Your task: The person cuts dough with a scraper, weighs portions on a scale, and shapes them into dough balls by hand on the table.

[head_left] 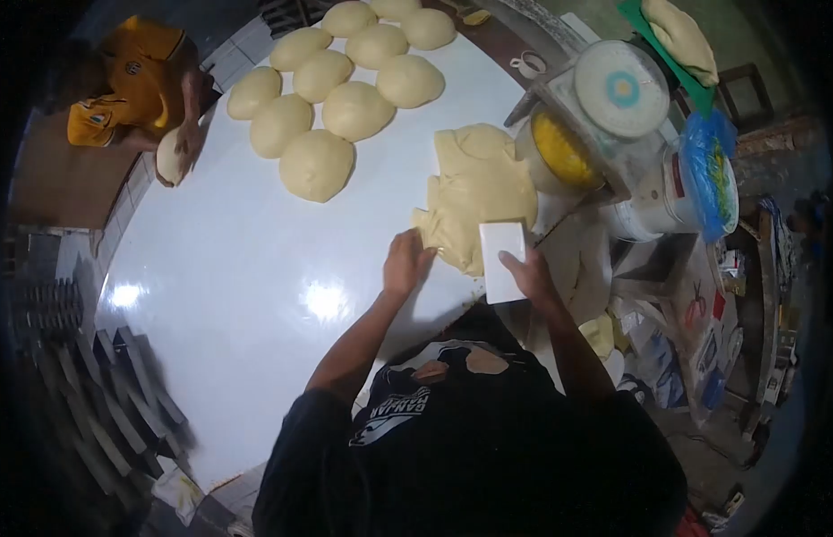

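A large slab of pale yellow dough [483,183] lies on the white table in front of me, its near left edge ragged. My left hand [407,261] is at that near left corner, its fingers closed on the edge of the dough. In my right hand [530,273] is a flat white dough scraper [503,259], thumb on its face. The scraper's far end overlaps the near right edge of the dough. Beyond the slab, several smooth round dough balls [318,166] sit grouped on the table.
Across the white table [210,295], a person in an orange shirt [134,80] handles another dough piece [170,157]. To the right stand a weighing scale [622,88], a pot with yellow contents [559,150] and a white bucket [680,192]. Dark metal pans [112,403] are stacked at lower left.
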`<state>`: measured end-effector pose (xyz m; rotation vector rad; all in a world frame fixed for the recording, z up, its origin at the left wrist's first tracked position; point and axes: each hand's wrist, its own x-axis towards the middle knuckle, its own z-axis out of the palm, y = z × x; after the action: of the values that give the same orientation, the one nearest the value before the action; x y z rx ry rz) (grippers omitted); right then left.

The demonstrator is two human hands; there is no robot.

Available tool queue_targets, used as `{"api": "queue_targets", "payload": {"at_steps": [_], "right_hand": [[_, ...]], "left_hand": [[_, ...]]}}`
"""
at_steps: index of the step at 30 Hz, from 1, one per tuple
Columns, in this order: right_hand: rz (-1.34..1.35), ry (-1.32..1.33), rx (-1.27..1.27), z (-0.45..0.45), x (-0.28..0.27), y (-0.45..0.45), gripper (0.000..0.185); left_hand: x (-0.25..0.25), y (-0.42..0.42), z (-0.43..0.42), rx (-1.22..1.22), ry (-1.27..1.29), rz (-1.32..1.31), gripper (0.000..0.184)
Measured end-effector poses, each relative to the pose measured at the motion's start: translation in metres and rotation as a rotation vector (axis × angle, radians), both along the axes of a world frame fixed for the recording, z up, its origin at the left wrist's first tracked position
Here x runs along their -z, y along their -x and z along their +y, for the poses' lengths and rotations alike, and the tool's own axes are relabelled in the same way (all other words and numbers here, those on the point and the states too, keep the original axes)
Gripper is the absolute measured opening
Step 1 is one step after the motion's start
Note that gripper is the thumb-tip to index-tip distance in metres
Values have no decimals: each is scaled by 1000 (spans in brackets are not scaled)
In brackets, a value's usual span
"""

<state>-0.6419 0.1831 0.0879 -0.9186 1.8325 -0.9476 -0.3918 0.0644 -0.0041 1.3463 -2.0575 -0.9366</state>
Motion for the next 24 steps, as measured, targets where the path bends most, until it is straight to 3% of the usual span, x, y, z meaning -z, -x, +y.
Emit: {"api": "queue_targets", "payload": {"at_steps": [2,4,6,7,10,12,16,18,20,24], "right_hand": [[100,103,-53,-20,3,-11,37],[268,-104,-119,-50,3,-34,42],[426,63,-204,-73,19,-63,44],[420,-71,-216,-84,38,-80,39],[566,-12,-444,-110,36,-116,36],[523,-107,-503,-122,82,-128,32],[453,-8,-433,-119,58,-97,38],[412,45,-364,-99,54,-83,43],[-245,9,-178,-79,49,-68,53],[-114,161,-113,-41,53,-27,52]], "left_hand": [[5,25,-2,-23,-125,2,46],[7,27,-3,-49,-248,0,44],[4,11,5,-192,-337,121,33],[2,3,7,-205,-347,106,33],[2,-24,24,-330,-401,124,25],[4,-33,22,-399,-471,248,26],[-12,-40,6,-427,-432,256,23],[-41,-44,-5,-450,-478,444,19],[-75,-30,-26,-366,-412,545,16],[-131,33,-76,-88,-312,578,14]]}}
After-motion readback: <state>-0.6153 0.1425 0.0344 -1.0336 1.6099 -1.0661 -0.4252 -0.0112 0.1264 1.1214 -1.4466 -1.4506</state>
